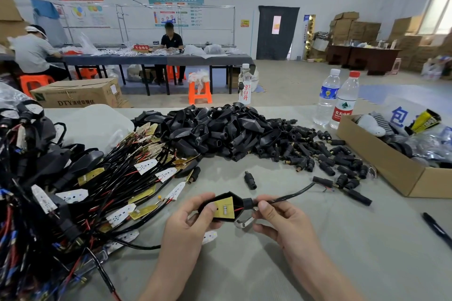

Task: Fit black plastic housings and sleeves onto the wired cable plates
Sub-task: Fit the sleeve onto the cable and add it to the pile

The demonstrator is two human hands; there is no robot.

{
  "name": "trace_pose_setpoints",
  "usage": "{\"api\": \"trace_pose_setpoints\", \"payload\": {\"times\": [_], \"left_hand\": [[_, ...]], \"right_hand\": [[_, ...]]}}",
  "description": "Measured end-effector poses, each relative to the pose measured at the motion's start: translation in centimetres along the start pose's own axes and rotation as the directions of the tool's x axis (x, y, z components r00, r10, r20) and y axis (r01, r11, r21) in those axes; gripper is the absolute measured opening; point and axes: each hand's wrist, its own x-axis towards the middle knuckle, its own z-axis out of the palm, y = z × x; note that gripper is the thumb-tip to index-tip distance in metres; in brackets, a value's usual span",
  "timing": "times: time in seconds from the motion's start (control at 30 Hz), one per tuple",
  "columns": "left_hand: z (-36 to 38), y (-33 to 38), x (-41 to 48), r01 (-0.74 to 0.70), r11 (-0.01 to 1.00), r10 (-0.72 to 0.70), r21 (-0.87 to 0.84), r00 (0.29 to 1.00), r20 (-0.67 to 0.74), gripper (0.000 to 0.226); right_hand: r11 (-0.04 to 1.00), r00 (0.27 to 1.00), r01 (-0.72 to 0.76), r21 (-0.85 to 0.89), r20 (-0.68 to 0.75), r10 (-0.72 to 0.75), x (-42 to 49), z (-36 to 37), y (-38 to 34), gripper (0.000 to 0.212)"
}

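Black housing (241, 201) sits between your two hands, low over the grey table (342, 239) and near its front edge, with its open side turned up toward you. A gold plate (223, 206) lies inside it, with a red wire showing beside the plate. Your left hand (188, 217) grips the wide end of the black housing, fingers curled beneath it and the thumb pressing down on the gold plate. Your right hand (276, 220) pinches the cable (293, 195) between thumb and forefinger, just beside the round neck of the housing where the cable comes out. From there the cable runs away to the right and ends in bare wires near a short black sleeve (322, 181). A bent silver metal piece (244, 222) shows just under the housing by your right fingers; whether you hold it cannot be told. Behind your hands lies a heap of loose housings (220, 129), with a spread of small black connectors (305, 149) to its right. The tangle of wired plates (110, 178) fills the left side. On the right stand a cardboard box (391, 171) and two water bottles (327, 98), and a black pen (437, 230) lies near the table's right edge.
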Motion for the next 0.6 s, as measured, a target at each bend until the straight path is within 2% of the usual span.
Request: {"api": "trace_pose_setpoints", "payload": {"times": [0.17,0.37,0.6], "left_hand": [[0.21,0.08,-0.06,0.008,1.000,-0.008,-0.011,1.000,0.015,0.018],[-0.13,0.33,0.07,0.013,1.000,-0.013,-0.009,1.000,-0.013,0.019],[0.10,0.72,-0.26,0.019,1.000,-0.019,-0.001,0.999,-0.049,0.018]], "right_hand": [[0.999,0.999,-0.026,0.025,0.023,0.025,0.00,0.30,0.26,0.029],[0.988,0.999,-0.052,0.148,-0.005,0.053,0.22,-0.41,-0.06,0.027],[0.988,0.998,-0.051,0.144,-0.033,0.056,0.09,0.20,0.37,0.025]]}}
